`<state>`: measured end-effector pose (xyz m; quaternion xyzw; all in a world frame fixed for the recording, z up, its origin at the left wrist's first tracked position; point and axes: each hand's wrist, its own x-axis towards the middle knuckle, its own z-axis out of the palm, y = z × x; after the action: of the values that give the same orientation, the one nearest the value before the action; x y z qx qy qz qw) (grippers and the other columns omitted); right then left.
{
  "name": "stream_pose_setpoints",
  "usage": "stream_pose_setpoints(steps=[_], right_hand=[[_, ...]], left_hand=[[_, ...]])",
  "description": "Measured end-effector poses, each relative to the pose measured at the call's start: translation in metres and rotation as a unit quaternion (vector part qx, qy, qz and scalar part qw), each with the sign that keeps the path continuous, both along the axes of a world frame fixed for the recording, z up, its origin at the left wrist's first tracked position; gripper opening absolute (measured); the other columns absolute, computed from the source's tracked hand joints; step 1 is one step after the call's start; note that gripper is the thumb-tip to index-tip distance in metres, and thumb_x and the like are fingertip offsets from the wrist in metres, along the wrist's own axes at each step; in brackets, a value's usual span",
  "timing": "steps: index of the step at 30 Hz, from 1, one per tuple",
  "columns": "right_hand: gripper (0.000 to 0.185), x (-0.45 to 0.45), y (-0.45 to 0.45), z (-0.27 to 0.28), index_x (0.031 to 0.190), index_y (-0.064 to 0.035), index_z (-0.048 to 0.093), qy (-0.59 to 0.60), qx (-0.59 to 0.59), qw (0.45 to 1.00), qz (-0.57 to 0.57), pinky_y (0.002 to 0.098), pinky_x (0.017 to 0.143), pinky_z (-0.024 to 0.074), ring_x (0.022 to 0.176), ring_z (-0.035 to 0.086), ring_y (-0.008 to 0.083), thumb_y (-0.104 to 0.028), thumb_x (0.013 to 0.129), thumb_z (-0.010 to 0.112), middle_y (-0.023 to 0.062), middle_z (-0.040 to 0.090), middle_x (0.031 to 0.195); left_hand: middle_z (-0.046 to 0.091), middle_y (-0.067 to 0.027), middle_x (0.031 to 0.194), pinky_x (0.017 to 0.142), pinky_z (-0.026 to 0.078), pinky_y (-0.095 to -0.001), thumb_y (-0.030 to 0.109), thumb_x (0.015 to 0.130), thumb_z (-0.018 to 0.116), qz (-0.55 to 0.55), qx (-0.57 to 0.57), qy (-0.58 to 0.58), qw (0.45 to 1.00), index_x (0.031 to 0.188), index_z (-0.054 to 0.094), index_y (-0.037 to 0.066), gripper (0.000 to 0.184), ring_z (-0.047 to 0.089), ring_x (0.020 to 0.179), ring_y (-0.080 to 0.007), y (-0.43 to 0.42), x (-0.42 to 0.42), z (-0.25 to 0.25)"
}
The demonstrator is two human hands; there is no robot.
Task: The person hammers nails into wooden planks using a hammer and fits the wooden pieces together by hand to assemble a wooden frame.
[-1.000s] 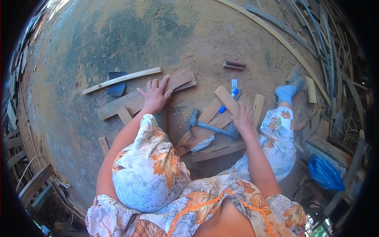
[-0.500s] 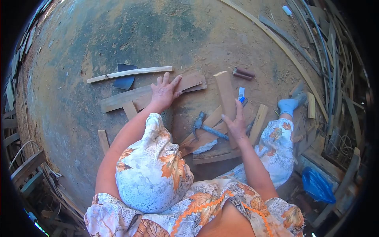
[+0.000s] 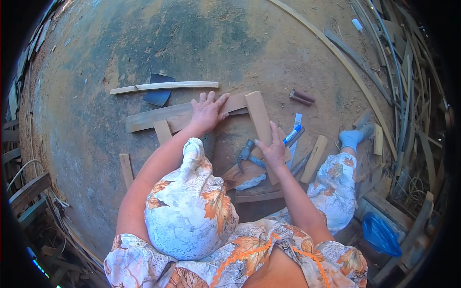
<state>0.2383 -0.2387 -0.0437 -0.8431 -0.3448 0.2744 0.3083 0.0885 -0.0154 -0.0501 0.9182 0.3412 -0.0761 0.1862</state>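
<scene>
My left hand lies with spread fingers on top of a long flat board, near its right part. A short wooden piece meets that board's near edge. On the right, my right hand grips an upright-lying plank, thumb across its face and fingers along its right side. The plank's far end touches or overlaps the long board's right end; I cannot tell which. A hammer rests just left of my right hand. A blue marker and a white strip are right of it.
A thin batten crosses a dark sheet beyond the board. A brown roll lies at the right. Wood blocks flank my legs. Scrap timber and a blue bag line the right edge.
My right hand has shifted left with the plank, bringing its far end to the long board's right end. The marker and white strip show more. My left hand stays on the board.
</scene>
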Motion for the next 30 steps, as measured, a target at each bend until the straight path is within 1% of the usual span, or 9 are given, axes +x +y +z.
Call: stream_pose_setpoints(steps=[5,7,9,12,18,21,23,27,30], right_hand=[[0.083,-0.006,0.004,-0.003,0.142,-0.0078,0.036,-0.016,-0.031,0.999,0.01,0.0393,0.096,0.0436,0.116,0.053,0.0353,-0.024,0.072,0.077,0.0219,0.051,0.127],[0.084,-0.008,0.002,-0.008,0.143,-0.0079,0.035,-0.028,-0.04,0.999,0.009,0.0397,0.095,0.0441,0.115,0.053,0.0358,-0.024,0.072,0.077,0.022,0.052,0.126],[0.088,-0.01,0.001,-0.014,0.144,-0.0112,0.033,-0.073,0.006,0.997,0.024,0.0441,0.085,0.0478,0.101,0.057,0.0383,-0.024,0.069,0.078,0.0203,0.054,0.11],[0.088,-0.011,0.001,-0.016,0.144,-0.0111,0.032,-0.083,0.003,0.996,0.025,0.0438,0.084,0.0482,0.1,0.057,0.0378,-0.024,0.069,0.078,0.0201,0.054,0.109],[0.088,-0.014,0.011,-0.008,0.143,-0.0098,0.033,-0.1,0.035,0.993,0.042,0.0441,0.083,0.0483,0.099,0.057,0.0381,-0.024,0.07,0.078,0.0201,0.053,0.11],[0.088,-0.017,0.008,-0.016,0.144,-0.0097,0.032,-0.088,0.017,0.996,0.027,0.0439,0.084,0.0481,0.101,0.057,0.0387,-0.025,0.07,0.078,0.0206,0.053,0.112],[0.089,-0.021,0.006,-0.018,0.144,-0.0097,0.031,-0.079,0.016,0.996,0.024,0.044,0.085,0.0479,0.103,0.056,0.0392,-0.025,0.07,0.078,0.021,0.052,0.113],[0.091,-0.022,0.007,-0.02,0.145,-0.0095,0.028,-0.074,0.01,0.997,0.024,0.0444,0.088,0.047,0.106,0.055,0.0402,-0.026,0.071,0.079,0.0221,0.052,0.117],[0.091,-0.021,0.007,-0.019,0.145,-0.0093,0.028,-0.073,0.017,0.997,0.031,0.0451,0.089,0.0462,0.108,0.055,0.0408,-0.026,0.071,0.079,0.0231,0.052,0.12]], left_hand=[[0.05,-0.008,0.116,0.079,0.037,-0.0458,0.043,0.082,0.064,-0.004,0.016,-0.008,1.0,0.141,0.04,0.031,0.065,0.044,0.107,-0.0281,-0.002,-0.001,0.0],[0.05,-0.0092,0.116,0.081,0.035,-0.0475,0.041,0.083,0.064,-0.001,-0.001,-0.007,1.0,0.142,0.04,0.029,0.064,0.044,0.108,-0.0293,-0.002,0.0,0.003],[0.05,-0.0103,0.117,0.083,0.034,-0.0492,0.039,0.084,0.064,0.003,-0.017,-0.005,1.0,0.142,0.04,0.028,0.064,0.043,0.11,-0.0304,-0.004,0.001,0.004],[0.051,-0.0102,0.115,0.083,0.034,-0.0486,0.039,0.084,0.064,0.002,-0.012,-0.006,1.0,0.142,0.039,0.028,0.064,0.043,0.108,-0.0304,-0.005,0.0,0.003],[0.051,-0.0101,0.115,0.083,0.034,-0.0485,0.039,0.084,0.064,0.001,-0.001,-0.02,1.0,0.142,0.04,0.028,0.064,0.043,0.107,-0.0302,-0.007,-0.002,-0.003],[0.051,-0.0073,0.109,0.077,0.036,-0.0452,0.042,0.082,0.064,-0.005,0.055,-0.034,0.998,0.141,0.04,0.028,0.065,0.045,0.101,-0.0274,-0.006,-0.002,-0.004],[0.051,-0.0099,0.113,0.082,0.035,-0.0485,0.039,0.083,0.064,0.003,-0.004,-0.014,1.0,0.142,0.04,0.028,0.064,0.044,0.107,-0.03,-0.005,0.0,0.002],[0.05,-0.0095,0.113,0.082,0.035,-0.0485,0.04,0.082,0.065,0.003,-0.001,-0.019,1.0,0.143,0.038,0.028,0.067,0.044,0.105,-0.0297,-0.005,-0.001,0.0],[0.049,-0.0099,0.119,0.085,0.034,-0.0531,0.037,0.08,0.068,0.024,0.006,-0.037,0.999,0.144,0.037,0.025,0.072,0.043,0.111,-0.0301,-0.014,-0.005,-0.003]])
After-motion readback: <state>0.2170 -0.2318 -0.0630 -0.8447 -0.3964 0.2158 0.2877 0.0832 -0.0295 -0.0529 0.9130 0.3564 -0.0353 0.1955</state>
